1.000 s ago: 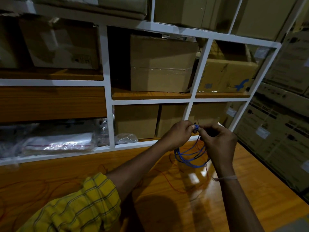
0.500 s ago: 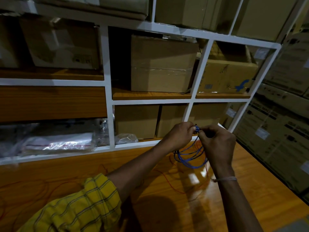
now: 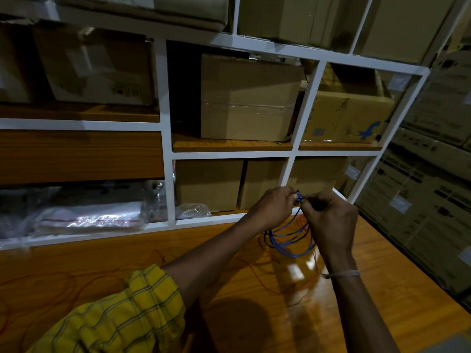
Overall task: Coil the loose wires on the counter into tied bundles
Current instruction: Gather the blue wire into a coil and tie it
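Sleeve: a yellow checked sleeve (image 3: 122, 317) is nearest the camera, well short of the fingers, rolled back from the left forearm.
Counter: the glossy wooden counter (image 3: 382, 301) lies under both arms; the hands are raised above it, probably so the coil can hang free.
Red wire: a thin loose red wire (image 3: 254, 273) trails on the counter below and nearer than the fingers, apparently not yet coiled.
Blue wire: the blue wire (image 3: 290, 244) hangs in several loops directly beneath the fingertips, its top gathered where the two hands meet.
Right hand: the right hand (image 3: 331, 220) has its fingers curled in, pinching the top of the loops, likely to keep the turns together.
Left hand: the left hand (image 3: 274, 207) meets it fingertip to fingertip, thumb and fingers closed on the wire end at the top.
Step, as I judge: wrapping or knotting the end around the bundle; whether the tie is finished is too small to tell.
Shelves: beyond the fingers, a white-framed shelf (image 3: 229, 154) holds cardboard boxes (image 3: 249, 98).
Plastic bags: off to the fingers' left, clear plastic bags (image 3: 89, 217) sit in a low shelf bay.
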Demonstrator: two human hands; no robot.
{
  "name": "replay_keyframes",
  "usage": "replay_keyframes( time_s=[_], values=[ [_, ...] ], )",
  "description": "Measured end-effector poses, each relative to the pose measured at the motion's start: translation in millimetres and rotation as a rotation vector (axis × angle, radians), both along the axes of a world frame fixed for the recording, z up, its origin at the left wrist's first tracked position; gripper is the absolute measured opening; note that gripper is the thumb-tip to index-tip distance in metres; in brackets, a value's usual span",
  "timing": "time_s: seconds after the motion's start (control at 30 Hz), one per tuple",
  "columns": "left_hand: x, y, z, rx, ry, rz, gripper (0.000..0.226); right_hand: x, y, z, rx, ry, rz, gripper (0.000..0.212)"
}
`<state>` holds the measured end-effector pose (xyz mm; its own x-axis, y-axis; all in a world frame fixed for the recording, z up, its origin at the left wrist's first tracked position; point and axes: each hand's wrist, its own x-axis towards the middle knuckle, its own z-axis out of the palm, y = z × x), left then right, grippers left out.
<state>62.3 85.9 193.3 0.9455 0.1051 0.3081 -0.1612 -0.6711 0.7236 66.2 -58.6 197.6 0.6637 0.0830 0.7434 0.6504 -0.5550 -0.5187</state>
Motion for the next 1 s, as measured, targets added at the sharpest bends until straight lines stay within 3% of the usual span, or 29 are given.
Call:
replay_keyframes(
  time_s=[0.47,1.0],
  values=[
    [-3,6,-6,0.045,-0.032,-0.004,0.026,6,4,-3,-0.013,0.017,0.010,0.007],
    [-9,15,-16,0.107,-0.130,-0.064,0.020,13,8,-5,0.041,0.172,0.051,0.004]
  ],
)
